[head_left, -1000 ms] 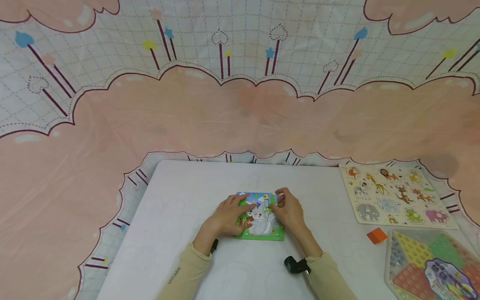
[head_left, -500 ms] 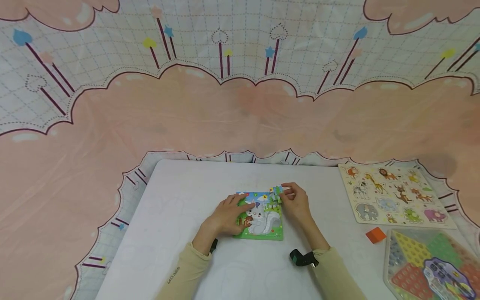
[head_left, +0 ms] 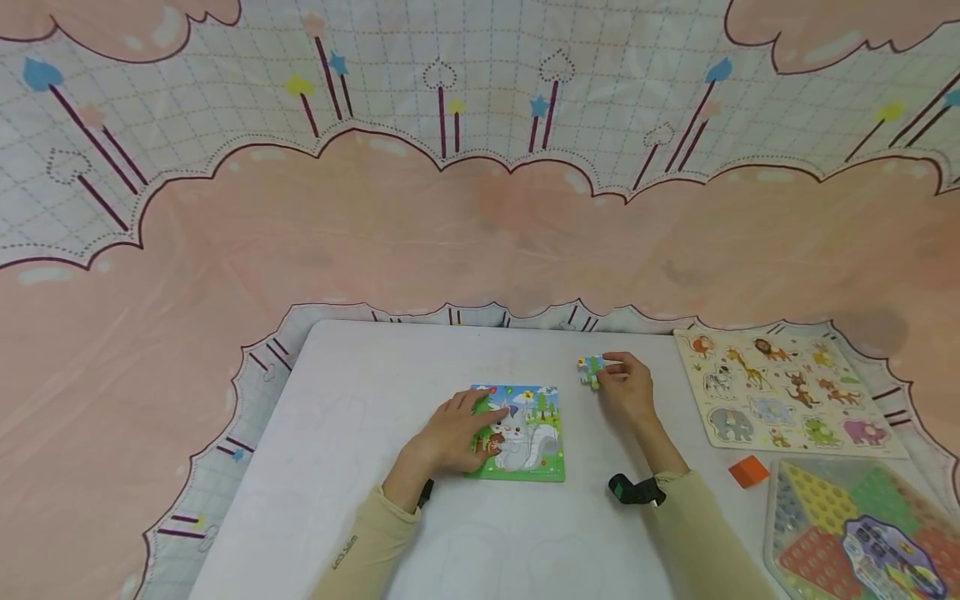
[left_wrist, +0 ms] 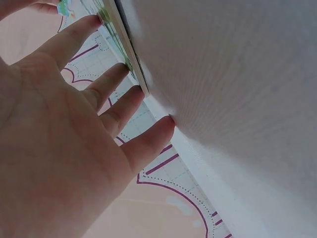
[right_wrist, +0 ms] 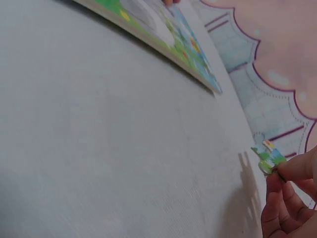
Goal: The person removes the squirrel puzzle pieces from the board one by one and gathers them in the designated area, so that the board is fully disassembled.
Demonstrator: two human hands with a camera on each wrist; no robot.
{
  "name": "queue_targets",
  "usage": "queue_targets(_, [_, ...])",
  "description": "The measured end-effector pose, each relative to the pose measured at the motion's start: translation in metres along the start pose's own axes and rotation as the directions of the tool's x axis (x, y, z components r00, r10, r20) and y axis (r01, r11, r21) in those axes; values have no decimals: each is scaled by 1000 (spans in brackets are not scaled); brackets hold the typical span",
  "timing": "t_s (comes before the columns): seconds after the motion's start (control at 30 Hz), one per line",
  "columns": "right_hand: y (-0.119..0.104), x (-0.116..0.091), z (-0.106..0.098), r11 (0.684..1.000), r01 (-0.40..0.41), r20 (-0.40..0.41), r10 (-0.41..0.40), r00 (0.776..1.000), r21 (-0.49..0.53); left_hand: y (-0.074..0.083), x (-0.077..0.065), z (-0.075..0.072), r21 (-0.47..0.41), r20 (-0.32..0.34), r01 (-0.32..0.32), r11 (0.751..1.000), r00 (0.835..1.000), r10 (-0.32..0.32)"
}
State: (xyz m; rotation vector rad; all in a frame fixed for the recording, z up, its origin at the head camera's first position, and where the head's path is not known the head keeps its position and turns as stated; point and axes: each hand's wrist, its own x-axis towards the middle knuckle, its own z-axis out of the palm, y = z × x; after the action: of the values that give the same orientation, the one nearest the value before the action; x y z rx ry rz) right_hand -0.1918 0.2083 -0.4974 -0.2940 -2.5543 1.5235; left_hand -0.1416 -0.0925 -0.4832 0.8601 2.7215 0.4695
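Note:
A small square jigsaw puzzle [head_left: 553, 467] with a grey-and-white squirrel on a green and blue ground lies mid-table. My left hand [head_left: 452, 433] rests on its left side with fingers spread; in the left wrist view the fingertips are along the board's edge [left_wrist: 130, 54]. Up and to the right of the puzzle, my right hand [head_left: 628, 392] pinches a jigsaw piece [head_left: 589, 372] between thumb and fingers. The right wrist view shows this green, blue and yellow piece [right_wrist: 269, 157] held above the white table, apart from the puzzle board [right_wrist: 163, 42].
A wooden animal puzzle board [head_left: 757, 404] lies at the back right of the white table [head_left: 360, 417]. In front of it are an orange block [head_left: 748, 472] and a clear case [head_left: 776, 508] of coloured bead-like parts. A patterned cloth [head_left: 480, 225] hangs behind.
My right hand has lifted the jigsaw piece from the puzzle's upper right corner and carried it up and to the right. The left hand has stayed on the puzzle.

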Motion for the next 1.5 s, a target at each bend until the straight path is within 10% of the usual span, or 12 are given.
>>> queue_targets(1.5, [29,46,-64,977,-177,-30,174,984,-120,1,-3,-2,24,-8,-1,1000,1000,2])
